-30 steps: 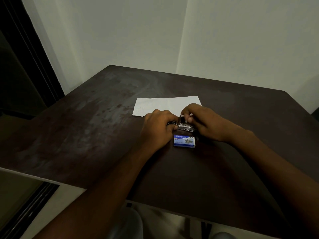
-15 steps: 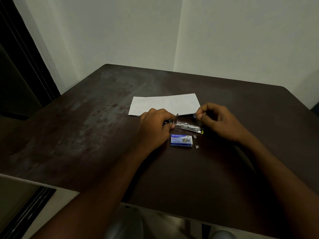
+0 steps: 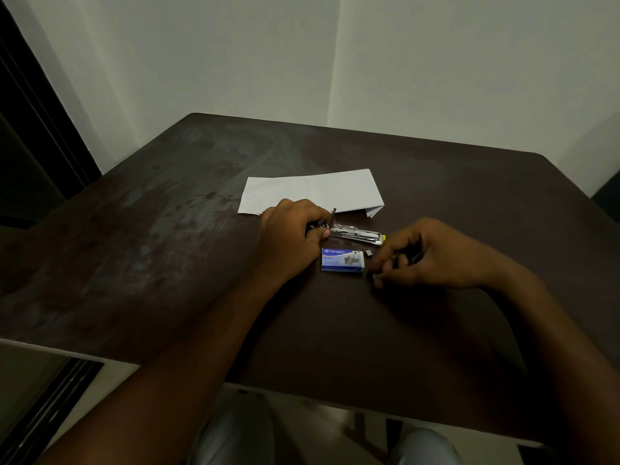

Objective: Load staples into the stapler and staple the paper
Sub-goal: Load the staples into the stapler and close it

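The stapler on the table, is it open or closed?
Open. The stapler lies flat with its bare metal staple channel showing; the left hand holds its rear end, where a part stands up.

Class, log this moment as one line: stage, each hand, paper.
stage: loading | left hand: grips open stapler | right hand: fingers curled beside staple box, grasp unclear | paper: lies behind stapler

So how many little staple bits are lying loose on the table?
1: a small staple bit lies just right of the blue staple box. More may hide under the right hand.
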